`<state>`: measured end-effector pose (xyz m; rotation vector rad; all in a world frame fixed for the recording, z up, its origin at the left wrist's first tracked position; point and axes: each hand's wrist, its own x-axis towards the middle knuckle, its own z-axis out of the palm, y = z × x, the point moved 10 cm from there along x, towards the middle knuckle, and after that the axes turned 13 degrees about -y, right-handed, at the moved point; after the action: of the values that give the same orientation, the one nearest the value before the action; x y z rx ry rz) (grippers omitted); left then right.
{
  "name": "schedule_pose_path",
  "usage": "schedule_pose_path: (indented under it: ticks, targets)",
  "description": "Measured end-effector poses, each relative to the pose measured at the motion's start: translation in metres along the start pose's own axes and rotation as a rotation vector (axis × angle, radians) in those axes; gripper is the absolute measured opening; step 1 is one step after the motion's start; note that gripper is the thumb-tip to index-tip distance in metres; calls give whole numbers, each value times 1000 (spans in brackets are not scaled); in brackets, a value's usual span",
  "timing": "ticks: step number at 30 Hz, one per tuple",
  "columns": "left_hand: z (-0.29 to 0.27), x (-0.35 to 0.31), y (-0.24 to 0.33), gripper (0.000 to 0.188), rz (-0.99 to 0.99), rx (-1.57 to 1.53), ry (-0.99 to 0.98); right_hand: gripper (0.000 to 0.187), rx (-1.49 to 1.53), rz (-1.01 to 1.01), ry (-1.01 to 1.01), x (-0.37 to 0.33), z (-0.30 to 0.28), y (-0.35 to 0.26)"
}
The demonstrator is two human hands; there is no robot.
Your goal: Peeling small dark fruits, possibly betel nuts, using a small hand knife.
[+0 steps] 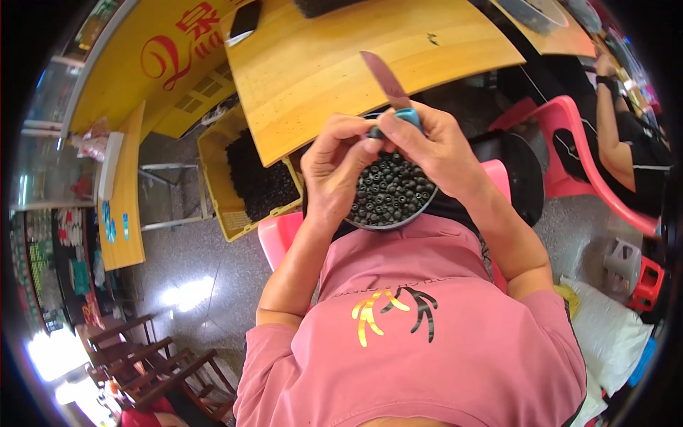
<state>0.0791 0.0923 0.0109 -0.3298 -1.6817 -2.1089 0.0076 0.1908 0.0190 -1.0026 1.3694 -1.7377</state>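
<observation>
My left hand point(333, 160) pinches a small dark round piece point(374, 132) between thumb and fingertips. My right hand point(442, 146) is closed around a knife, whose blade point(384, 77) sticks up and to the left past the fingers. A teal part point(408, 116) shows at the blade's base; the rest of the handle is hidden in the hand. My right thumb is close against the dark piece. Just below both hands, a round bowl point(388, 227) rests on my lap, full of small dark pieces point(395, 188), many with a hole in the top.
A wooden table point(320, 78) stands ahead, with a phone point(245, 20) at its far left. On the floor to the left, a yellow crate point(222, 206) holds many dark pieces. To the right are a pink chair point(562, 117) and another person's arm point(613, 142). Wooden chairs point(153, 363) stand lower left.
</observation>
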Motion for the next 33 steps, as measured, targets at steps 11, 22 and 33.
schedule_pose_path:
  ticks: [11, 22, 33]
  targets:
    - [-23, -9, 43, 19, -9, 300, -59, 23, 9, 106, -54, 0, 9, 8]
    - [-113, -15, 116, 25, 12, 1161, 344, 25, -18, 115, 142, -17, -55, 11]
    - [46, 17, -65, 11, -150, 1166, -859, 26, -96, 117, 139, -24, -59, 10]
